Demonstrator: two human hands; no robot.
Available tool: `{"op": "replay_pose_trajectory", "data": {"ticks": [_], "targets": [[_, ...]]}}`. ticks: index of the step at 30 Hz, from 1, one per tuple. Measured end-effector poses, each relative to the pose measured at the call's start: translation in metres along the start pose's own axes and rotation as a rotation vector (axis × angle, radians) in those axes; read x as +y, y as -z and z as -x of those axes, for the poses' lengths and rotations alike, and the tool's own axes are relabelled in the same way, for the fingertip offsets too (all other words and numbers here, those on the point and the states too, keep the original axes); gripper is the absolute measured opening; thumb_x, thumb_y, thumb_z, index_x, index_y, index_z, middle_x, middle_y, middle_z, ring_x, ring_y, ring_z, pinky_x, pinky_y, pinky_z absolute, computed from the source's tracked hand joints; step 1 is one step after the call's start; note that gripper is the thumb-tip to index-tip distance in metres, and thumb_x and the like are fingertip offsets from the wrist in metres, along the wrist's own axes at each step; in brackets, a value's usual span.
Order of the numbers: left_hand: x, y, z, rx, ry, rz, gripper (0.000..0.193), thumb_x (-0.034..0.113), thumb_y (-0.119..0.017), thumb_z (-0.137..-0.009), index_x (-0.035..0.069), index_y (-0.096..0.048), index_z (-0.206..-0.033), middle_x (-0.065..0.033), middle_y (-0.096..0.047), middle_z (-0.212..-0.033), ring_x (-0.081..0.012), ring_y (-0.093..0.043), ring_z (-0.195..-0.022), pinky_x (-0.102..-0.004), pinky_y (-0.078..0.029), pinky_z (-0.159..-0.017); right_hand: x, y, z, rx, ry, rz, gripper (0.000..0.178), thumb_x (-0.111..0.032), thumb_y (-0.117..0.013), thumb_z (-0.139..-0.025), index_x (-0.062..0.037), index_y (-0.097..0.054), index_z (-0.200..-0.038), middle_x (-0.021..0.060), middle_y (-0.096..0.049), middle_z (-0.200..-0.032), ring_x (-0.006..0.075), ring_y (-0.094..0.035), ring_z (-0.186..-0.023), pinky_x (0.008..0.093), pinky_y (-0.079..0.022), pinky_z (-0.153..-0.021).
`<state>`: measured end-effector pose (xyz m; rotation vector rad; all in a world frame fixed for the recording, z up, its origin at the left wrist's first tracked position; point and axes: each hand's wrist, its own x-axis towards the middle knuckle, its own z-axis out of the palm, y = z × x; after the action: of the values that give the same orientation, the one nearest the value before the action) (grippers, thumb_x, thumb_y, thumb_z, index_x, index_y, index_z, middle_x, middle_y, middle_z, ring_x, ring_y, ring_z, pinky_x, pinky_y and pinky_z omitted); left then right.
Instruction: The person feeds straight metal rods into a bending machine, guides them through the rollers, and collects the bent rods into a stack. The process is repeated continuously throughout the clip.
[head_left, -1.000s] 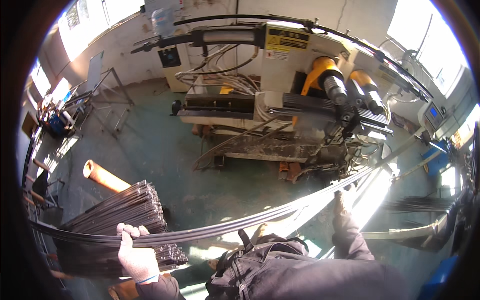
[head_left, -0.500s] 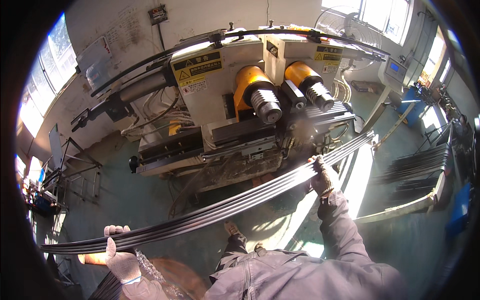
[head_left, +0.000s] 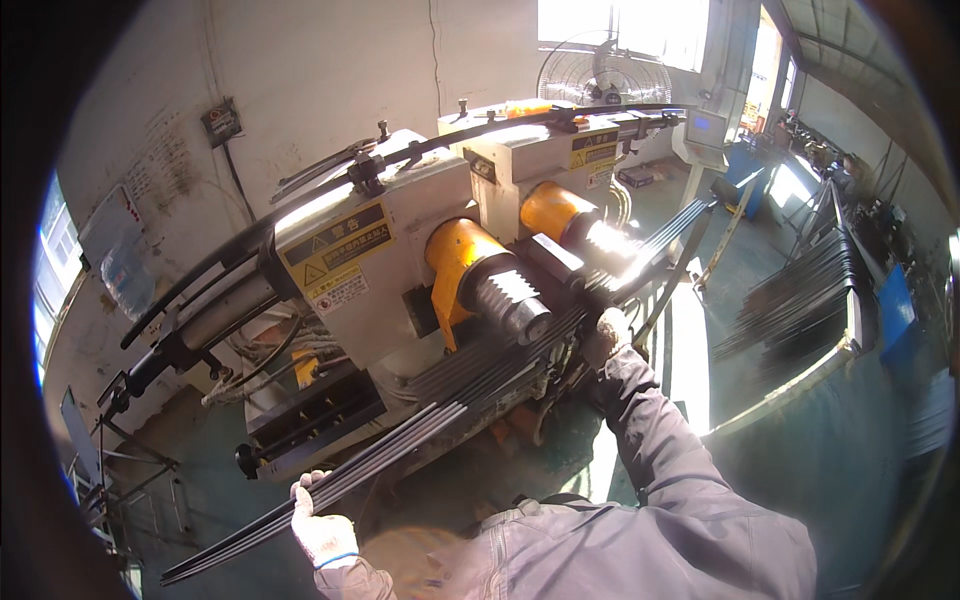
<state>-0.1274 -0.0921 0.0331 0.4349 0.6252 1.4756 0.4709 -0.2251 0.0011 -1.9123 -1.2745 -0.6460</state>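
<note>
I hold a bundle of long dark rods (head_left: 440,425) with both gloved hands. My left hand (head_left: 322,530) is closed around the bundle near its low end, at the bottom left. My right hand (head_left: 606,335) is closed on the same bundle further along, just beside the machine (head_left: 400,260). The rods run up from my left hand to the right and pass under the two yellow rollers (head_left: 480,270), and they come out again on the far side toward the rack (head_left: 800,300) that carries more rods. I judge that the step in hand is to feed or line up the bundle at the rollers. I think the next move needs both hands to keep the rods flat and together, and the right fingers well away from the threaded shaft (head_left: 512,305).
</note>
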Motion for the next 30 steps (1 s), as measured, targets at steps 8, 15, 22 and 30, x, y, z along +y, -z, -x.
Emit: {"op": "replay_pose_trajectory", "data": {"ticks": [8,15,22,30], "targets": [[-0.043,-0.068,-0.039,0.302,0.476,-0.092,0.051,0.051,-0.072,-0.107,0.014,-0.065,-0.073,-0.0016,-0.043,-0.055,-0.0195,-0.038,-0.04,-0.0331,-0.034,-0.042,0.001,-0.042,-0.01,0.092,-0.683,-0.714,0.029,-0.029,-0.065,-0.11,-0.0039,-0.07,-0.124,0.0044,-0.074,-0.104,0.0192,-0.069,-0.094,0.0335,-0.056,-0.085],[-0.016,-0.013,-0.087,0.223,0.363,-0.068,0.042,0.043,-0.071,-0.109,0.002,-0.081,-0.109,-0.0163,-0.081,-0.098,-0.0284,-0.077,-0.09,-0.0415,-0.062,-0.084,-0.009,-0.062,-0.022,0.227,-1.008,-1.011,0.032,-0.036,-0.063,-0.112,-0.0051,-0.071,-0.116,0.0023,-0.07,-0.096,0.0165,-0.065,-0.086,0.0332,-0.053,-0.077],[-0.018,-0.008,-0.088,0.126,0.097,-0.229,0.033,0.029,-0.076,-0.107,0.001,-0.08,-0.124,-0.0104,-0.081,-0.126,-0.0236,-0.075,-0.111,-0.0341,-0.058,-0.101,-0.01,-0.083,-0.018,0.281,-1.131,-1.045,0.04,-0.044,-0.061,-0.114,-0.0063,-0.072,-0.107,0.0002,-0.066,-0.088,0.0138,-0.061,-0.078,0.0329,-0.051,-0.07],[-0.075,-0.041,-0.075,0.292,0.436,-0.123,0.032,0.041,-0.077,-0.106,0.01,-0.082,-0.111,-0.0018,-0.084,-0.116,-0.0195,-0.073,-0.085,-0.0361,-0.056,-0.074,-0.047,-0.035,-0.027,0.18,-1.055,-0.941,0.043,-0.044,-0.061,-0.114,-0.005,-0.074,-0.101,0.0004,-0.067,-0.086,0.0136,-0.061,-0.079,0.0344,-0.049,-0.072]]}}
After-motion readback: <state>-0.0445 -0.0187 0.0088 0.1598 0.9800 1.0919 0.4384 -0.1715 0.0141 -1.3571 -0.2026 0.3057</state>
